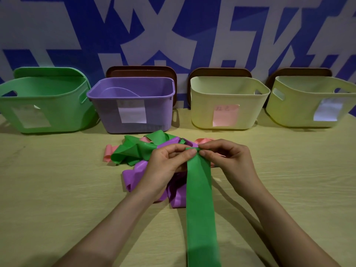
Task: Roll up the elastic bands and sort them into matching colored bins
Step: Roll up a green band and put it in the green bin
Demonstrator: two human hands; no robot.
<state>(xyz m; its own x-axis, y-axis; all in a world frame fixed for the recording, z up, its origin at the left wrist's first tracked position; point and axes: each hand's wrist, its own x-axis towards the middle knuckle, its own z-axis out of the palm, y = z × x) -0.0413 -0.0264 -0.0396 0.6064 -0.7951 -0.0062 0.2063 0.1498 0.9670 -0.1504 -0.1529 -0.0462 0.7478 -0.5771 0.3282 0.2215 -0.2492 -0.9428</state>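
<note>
I pinch the far end of the green band (200,199) between thumb and fingertips of my left hand (165,168) and right hand (227,160), fingers curled, knuckles close together over the heap of loose bands (134,176). From that pinch its long axis runs straight to 6 o'clock, toward me. I judge the roll must travel down that line; the green bin (63,106) stands at 10 o'clock, nearer my left hand.

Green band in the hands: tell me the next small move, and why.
Probably fold the pinched end over itself to start the roll. The left hand and right hand both pinch the far end of the green band, and the rest trails flat and unrolled toward the person.
</note>
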